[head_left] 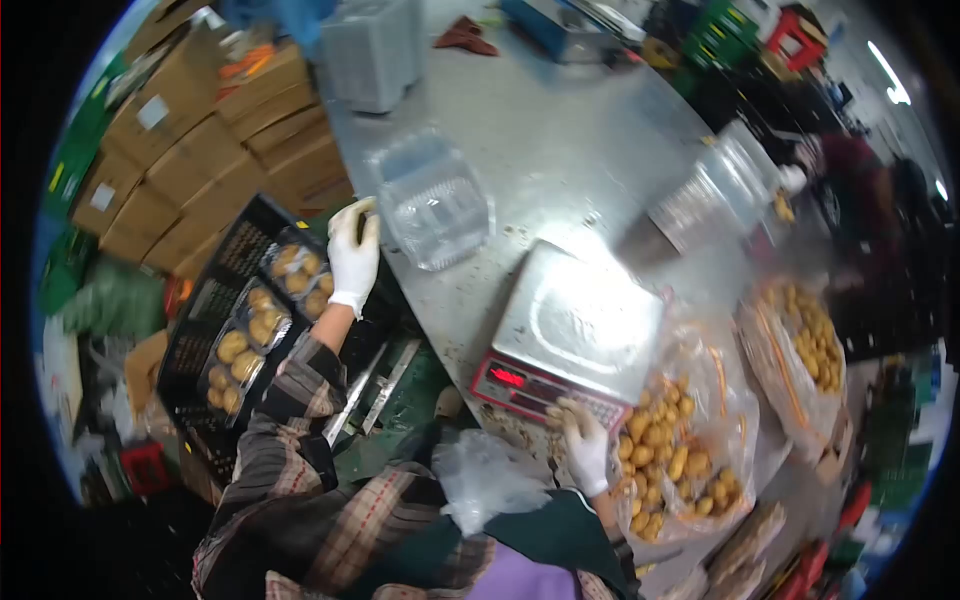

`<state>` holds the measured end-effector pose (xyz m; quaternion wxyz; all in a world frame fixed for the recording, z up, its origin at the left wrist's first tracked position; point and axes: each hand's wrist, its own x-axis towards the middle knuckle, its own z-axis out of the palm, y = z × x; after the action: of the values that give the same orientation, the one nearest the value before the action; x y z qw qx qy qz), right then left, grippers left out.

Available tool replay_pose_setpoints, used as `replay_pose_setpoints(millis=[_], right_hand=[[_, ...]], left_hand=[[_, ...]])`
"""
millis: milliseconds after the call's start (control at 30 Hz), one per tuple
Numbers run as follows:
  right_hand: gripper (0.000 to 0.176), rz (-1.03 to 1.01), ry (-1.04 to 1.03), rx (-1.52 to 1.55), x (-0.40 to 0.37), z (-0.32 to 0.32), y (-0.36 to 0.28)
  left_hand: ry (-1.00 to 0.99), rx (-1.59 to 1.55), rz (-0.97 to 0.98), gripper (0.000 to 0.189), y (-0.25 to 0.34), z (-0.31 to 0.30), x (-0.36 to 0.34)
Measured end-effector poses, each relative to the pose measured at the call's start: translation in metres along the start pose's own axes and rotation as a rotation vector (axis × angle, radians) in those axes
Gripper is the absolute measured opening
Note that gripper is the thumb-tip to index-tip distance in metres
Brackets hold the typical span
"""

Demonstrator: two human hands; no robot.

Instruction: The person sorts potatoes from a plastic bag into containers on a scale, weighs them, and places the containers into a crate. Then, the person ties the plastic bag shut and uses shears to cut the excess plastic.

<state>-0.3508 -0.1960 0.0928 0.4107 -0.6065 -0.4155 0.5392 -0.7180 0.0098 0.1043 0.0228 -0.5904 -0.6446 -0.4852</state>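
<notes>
My left hand, in a white glove, is raised between the black crate and a clear plastic container stack on the metal table. Its fingers are bent but apart from the thumb, and nothing shows between them. Clear packs of potatoes lie in the crate. My right hand, also gloved, has its fingers extended at the keypad edge of a digital scale with a lit red display. I see nothing held in it. Beside that hand, loose potatoes spill in an opened clear bag.
Another potato bag stands at the right. More clear containers sit on the table's far right side, and a grey translucent bin at its far left. Cardboard boxes are stacked behind the crate. A person is across the table.
</notes>
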Motion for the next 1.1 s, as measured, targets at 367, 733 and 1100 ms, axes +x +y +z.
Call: replay_pose_setpoints(millis=[367,733,1100], right_hand=[[0.022,0.028,0.233,0.121,-0.046,-0.041,0.041],[0.022,0.009,0.373,0.073,-0.062,-0.053,0.068],[0.023,0.055,0.567,-0.155,-0.093,-0.083,0.105]], left_hand=[[-0.654,-0.148,-0.119,0.01,-0.011,0.091,0.036],[-0.541,0.065,0.079,0.014,-0.034,0.079,0.062],[-0.405,0.213,0.458,0.021,-0.069,0.091,0.074]])
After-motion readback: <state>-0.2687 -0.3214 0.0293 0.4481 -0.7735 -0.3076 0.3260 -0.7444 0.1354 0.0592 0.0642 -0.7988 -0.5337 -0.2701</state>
